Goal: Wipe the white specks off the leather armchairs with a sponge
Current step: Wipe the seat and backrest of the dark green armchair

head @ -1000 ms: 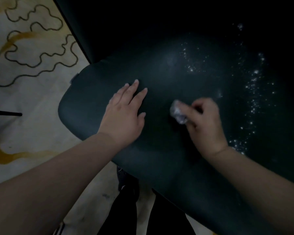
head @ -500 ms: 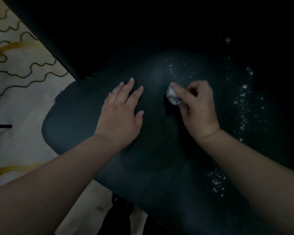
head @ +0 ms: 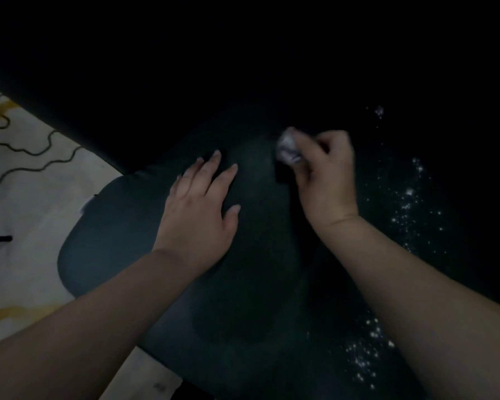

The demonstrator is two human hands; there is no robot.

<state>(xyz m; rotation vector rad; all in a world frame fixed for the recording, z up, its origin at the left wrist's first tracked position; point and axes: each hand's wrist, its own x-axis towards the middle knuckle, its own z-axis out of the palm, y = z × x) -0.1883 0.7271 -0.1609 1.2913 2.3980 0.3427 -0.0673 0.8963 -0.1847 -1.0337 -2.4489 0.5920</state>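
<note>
1. Since the earlier frame, the right hand (head: 325,180) had carried the sponge (head: 288,148) farther up the seat, toward the dark backrest, and the cluster of specks that lay just beyond it earlier no longer showed there.
2. That right hand gripped the sponge with its fingers curled round it, the pale crumpled lump sticking out on the thumb side and pressed against the leather.
3. Meanwhile the left hand (head: 198,215) lay flat on the seat of the armchair (head: 113,249), palm down, its fingers straight and slightly spread, holding nothing.
4. The two hands were near each other but apart, with bare dark leather between them.
5. White specks (head: 407,209) remained scattered on the seat to the right of the right hand, running in a loose band toward the front.
6. A second patch of specks (head: 364,353) lay near the front edge, beside the right forearm.
7. One small bright fleck (head: 379,111) sat alone higher up, near the backrest.
8. To the left of the chair was a pale rug (head: 26,197) with dark wavy lines and yellow streaks.
</note>
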